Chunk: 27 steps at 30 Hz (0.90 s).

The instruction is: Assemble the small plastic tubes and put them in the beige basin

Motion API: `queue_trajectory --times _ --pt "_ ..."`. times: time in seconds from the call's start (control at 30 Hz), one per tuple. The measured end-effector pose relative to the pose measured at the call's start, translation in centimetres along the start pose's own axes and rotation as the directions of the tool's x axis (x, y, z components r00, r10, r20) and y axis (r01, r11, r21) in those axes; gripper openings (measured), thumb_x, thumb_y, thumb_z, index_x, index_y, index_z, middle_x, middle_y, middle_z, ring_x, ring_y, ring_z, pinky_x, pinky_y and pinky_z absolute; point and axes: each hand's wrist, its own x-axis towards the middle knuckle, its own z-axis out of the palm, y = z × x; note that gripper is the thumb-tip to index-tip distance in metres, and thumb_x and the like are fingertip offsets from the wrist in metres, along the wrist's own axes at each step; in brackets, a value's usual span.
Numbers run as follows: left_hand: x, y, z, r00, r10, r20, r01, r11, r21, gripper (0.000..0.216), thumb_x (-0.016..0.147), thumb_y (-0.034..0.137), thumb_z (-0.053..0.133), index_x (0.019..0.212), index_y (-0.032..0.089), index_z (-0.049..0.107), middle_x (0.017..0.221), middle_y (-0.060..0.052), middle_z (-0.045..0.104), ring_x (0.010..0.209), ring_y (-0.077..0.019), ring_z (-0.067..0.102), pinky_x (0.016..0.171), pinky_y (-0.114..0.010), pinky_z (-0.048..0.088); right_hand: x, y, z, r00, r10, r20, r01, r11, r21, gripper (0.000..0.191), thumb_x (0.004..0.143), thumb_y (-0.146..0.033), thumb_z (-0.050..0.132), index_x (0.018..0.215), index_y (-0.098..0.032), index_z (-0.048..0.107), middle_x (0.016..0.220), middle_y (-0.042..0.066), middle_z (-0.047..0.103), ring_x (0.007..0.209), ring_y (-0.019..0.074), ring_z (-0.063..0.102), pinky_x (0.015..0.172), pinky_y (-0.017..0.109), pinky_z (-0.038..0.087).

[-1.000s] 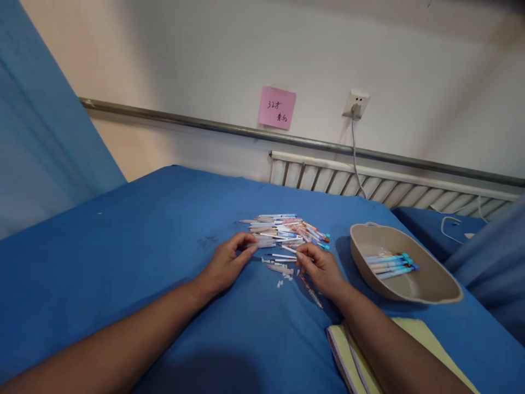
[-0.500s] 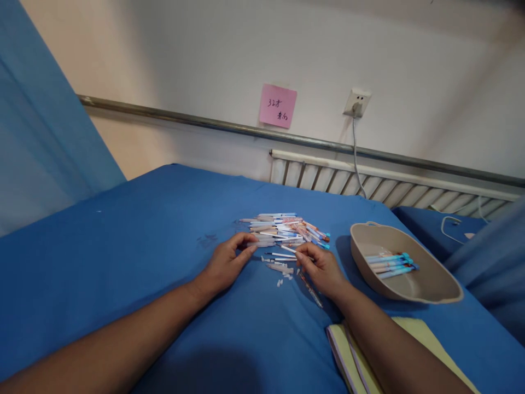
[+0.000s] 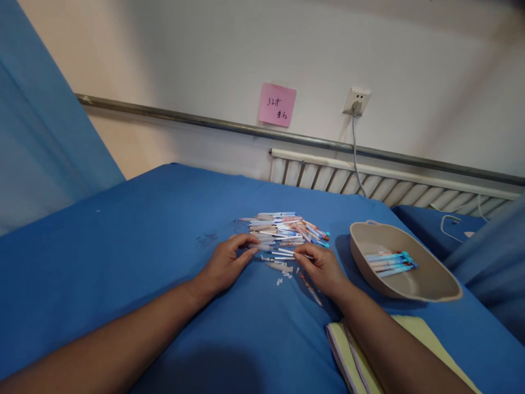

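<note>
At centre frame the left hand (image 3: pixel 225 264) rests with loosely curled fingers gripping nothing beside the pile of pens (image 3: pixel 285 229) on the blue sheet (image 3: pixel 143 230), steadying it, while the right hand (image 3: pixel 322 268) pinches a thin refill (image 3: pixel 287 252), the tan tray (image 3: pixel 426 284) with sorted pens at right.

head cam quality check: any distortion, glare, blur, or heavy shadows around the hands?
Head view: wide-angle bend, the wall rail runs tilted and curved; soft even light, no glare. Shadow lies on the blue cloth between the forearms. The left hand and right hand are fairly sharp; the pen pile is too small for detail; the tan tray is clear.
</note>
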Motion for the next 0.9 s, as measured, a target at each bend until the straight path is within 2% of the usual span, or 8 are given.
queue_trajectory --times 0.13,0.27,0.43,0.57,0.73,0.9 --pt "-0.2 0.0 0.0 0.999 0.037 0.032 -0.038 0.999 0.019 0.018 0.081 0.031 0.055 0.094 0.022 0.064 0.092 -0.002 0.066 0.090 -0.0187 0.060 0.086 -0.033 0.046 0.1 -0.6 -0.1 0.999 -0.041 -0.019 0.040 0.999 -0.032 0.018 0.087 -0.031 0.051 0.085 -0.022 0.066 0.080 0.003 0.065 0.076 0.0176 0.060 0.070 0.027 0.045" --pt "-0.6 0.5 0.3 0.998 0.020 0.053 -0.019 1.000 -0.023 0.018 0.081 0.030 0.057 0.095 0.021 0.064 0.093 -0.002 0.067 0.089 -0.0181 0.061 0.084 -0.031 0.046 -0.2 -1.4 0.4 0.999 -0.032 -0.011 0.032 0.999 -0.014 0.017 0.087 -0.029 0.050 0.086 -0.021 0.065 0.078 0.003 0.064 0.075 0.0172 0.059 0.069 0.027 0.044" --pt "-1.1 1.2 0.7 0.996 -0.019 0.083 0.028 0.994 -0.107 0.017 0.079 0.030 0.059 0.091 0.019 0.064 0.086 -0.001 0.068 0.081 -0.0167 0.061 0.077 -0.028 0.047 -0.7 -2.2 1.6 0.995 0.080 0.051 -0.087 0.984 0.156 0.019 0.090 -0.028 0.045 0.102 -0.021 0.057 0.089 0.004 0.063 0.075 0.0157 0.060 0.069 0.028 0.047" --pt "-1.2 1.5 0.9 0.994 -0.054 0.099 0.066 0.990 -0.128 0.017 0.078 0.030 0.059 0.088 0.018 0.064 0.082 -0.001 0.067 0.077 -0.0160 0.059 0.073 -0.027 0.046 -1.0 -2.6 1.9 0.992 0.106 0.075 -0.123 0.949 0.289 0.024 0.089 -0.029 0.046 0.111 -0.020 0.051 0.098 0.005 0.061 0.087 0.0167 0.060 0.077 0.030 0.048" --pt "-1.4 2.2 1.0 0.981 -0.073 0.177 0.102 0.981 -0.165 0.014 0.077 0.028 0.059 0.085 0.019 0.065 0.080 0.000 0.067 0.075 -0.0159 0.059 0.070 -0.027 0.046 -1.1 -3.0 1.7 0.986 0.092 0.140 -0.136 0.929 0.344 0.024 0.089 -0.032 0.047 0.111 -0.021 0.050 0.101 0.005 0.060 0.093 0.0173 0.058 0.082 0.031 0.047" --pt "-1.5 2.2 1.0 0.981 -0.076 0.181 0.110 0.977 -0.183 0.014 0.077 0.027 0.058 0.085 0.018 0.066 0.081 -0.001 0.067 0.075 -0.0158 0.059 0.070 -0.027 0.046 -1.3 -3.6 2.0 0.975 0.079 0.207 -0.151 0.919 0.364 0.021 0.090 -0.033 0.046 0.107 -0.021 0.051 0.095 0.003 0.061 0.082 0.0153 0.060 0.077 0.030 0.048"
